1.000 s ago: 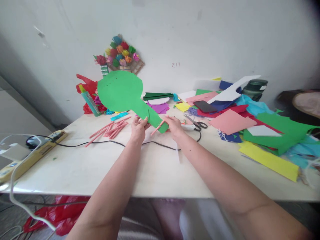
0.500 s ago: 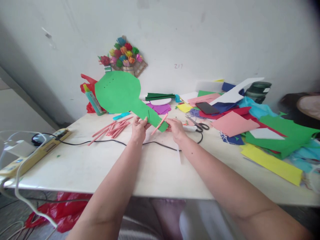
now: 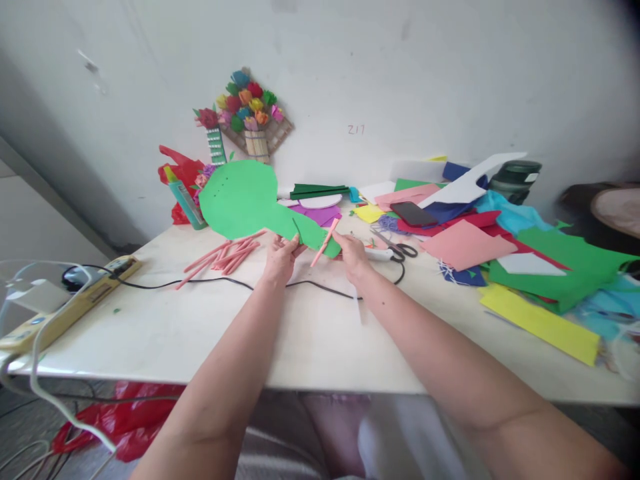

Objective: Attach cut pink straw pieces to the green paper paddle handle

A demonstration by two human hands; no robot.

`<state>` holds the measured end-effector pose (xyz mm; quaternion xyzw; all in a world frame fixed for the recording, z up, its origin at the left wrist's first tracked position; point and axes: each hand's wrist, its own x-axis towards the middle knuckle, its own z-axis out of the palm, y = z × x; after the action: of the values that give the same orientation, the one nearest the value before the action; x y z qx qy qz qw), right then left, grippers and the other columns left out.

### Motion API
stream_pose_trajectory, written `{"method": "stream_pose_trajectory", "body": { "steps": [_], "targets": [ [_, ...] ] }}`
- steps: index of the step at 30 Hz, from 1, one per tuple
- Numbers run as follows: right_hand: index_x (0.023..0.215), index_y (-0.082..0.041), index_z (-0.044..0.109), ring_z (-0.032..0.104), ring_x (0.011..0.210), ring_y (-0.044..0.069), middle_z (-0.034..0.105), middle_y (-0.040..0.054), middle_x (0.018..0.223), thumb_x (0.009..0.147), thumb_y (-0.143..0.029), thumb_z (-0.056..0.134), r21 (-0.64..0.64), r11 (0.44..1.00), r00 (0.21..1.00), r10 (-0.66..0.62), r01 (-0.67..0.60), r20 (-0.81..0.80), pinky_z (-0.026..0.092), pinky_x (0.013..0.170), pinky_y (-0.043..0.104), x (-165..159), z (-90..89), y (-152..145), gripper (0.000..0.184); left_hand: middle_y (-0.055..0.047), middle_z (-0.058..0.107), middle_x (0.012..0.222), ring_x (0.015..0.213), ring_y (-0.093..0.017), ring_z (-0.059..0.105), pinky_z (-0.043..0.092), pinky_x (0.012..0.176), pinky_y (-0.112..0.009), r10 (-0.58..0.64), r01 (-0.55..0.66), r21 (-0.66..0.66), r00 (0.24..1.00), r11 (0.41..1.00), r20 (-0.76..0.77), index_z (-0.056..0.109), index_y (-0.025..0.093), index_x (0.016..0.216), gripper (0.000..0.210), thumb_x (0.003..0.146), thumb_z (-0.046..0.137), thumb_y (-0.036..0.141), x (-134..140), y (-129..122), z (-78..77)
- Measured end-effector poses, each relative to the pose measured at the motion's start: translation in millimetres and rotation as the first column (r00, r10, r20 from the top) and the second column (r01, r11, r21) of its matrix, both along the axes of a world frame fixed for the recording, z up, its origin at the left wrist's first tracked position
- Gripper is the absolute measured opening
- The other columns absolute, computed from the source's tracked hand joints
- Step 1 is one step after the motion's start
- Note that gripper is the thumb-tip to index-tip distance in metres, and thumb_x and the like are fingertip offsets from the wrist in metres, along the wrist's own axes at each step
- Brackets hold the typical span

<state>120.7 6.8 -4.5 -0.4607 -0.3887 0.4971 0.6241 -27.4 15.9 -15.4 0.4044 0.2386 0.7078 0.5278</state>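
Note:
A green paper cutout (image 3: pixel 243 199), round at one end with a narrower strip at the other, is held up above the table between both hands. My left hand (image 3: pixel 283 257) pinches the lower edge of its strip. My right hand (image 3: pixel 350 255) grips the strip's right end, fingers closed. Across that end lies a pink paper stick (image 3: pixel 325 243), slanted and against the green paper. Left of my left hand is a loose pile of pink paper sticks (image 3: pixel 227 257). A glue gun (image 3: pixel 377 254), partly hidden, lies just behind my right hand, with scissors (image 3: pixel 400 251) beside it.
A power strip (image 3: pixel 75 307) with cables lies at the left edge, and a black cord (image 3: pixel 200 283) crosses the table. A glue bottle (image 3: pixel 184 200) stands at back left. Coloured sheets, a phone (image 3: pixel 413 214) and a yellow sheet (image 3: pixel 543 323) cover the right side.
The green cutout's round end has dropped lower and its strip now looks bent. The strip end with the pink stick has shifted slightly right. Both hands keep their hold.

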Motion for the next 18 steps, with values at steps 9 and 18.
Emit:
{"method": "stream_pose_trajectory", "body": {
  "steps": [9, 18],
  "targets": [
    [0.072, -0.017, 0.057, 0.054, 0.054, 0.013, 0.058, -0.0005, 0.063, 0.066, -0.034, 0.058, 0.041, 0.999, 1.000, -0.016, 0.015, 0.021, 0.047, 0.047, 0.026, 6.4, -3.7, 4.8, 0.018, 0.009, 0.044, 0.055, 0.053, -0.005, 0.053, 0.053, 0.064, -0.025, 0.053, -0.051, -0.053, 0.998, 0.997, 0.025, 0.039, 0.016, 0.063, 0.044, 0.046, 0.080, 0.016, -0.2, -0.7, 2.5],
    [0.092, -0.015, 0.057, 0.049, 0.040, 0.006, 0.059, -0.0007, 0.077, 0.066, -0.022, 0.058, 0.053, 0.998, 0.987, -0.050, 0.042, 0.154, 0.046, 0.048, 0.025, 7.4, 0.1, 3.3, 0.026, 0.008, 0.045, 0.056, 0.055, -0.006, 0.055, 0.054, 0.065, -0.026, 0.050, -0.050, -0.033, 0.999, 0.998, -0.002, 0.043, 0.017, 0.067, 0.041, 0.048, 0.080, 0.017, 0.5, -2.2, 3.2]
  ]
}}
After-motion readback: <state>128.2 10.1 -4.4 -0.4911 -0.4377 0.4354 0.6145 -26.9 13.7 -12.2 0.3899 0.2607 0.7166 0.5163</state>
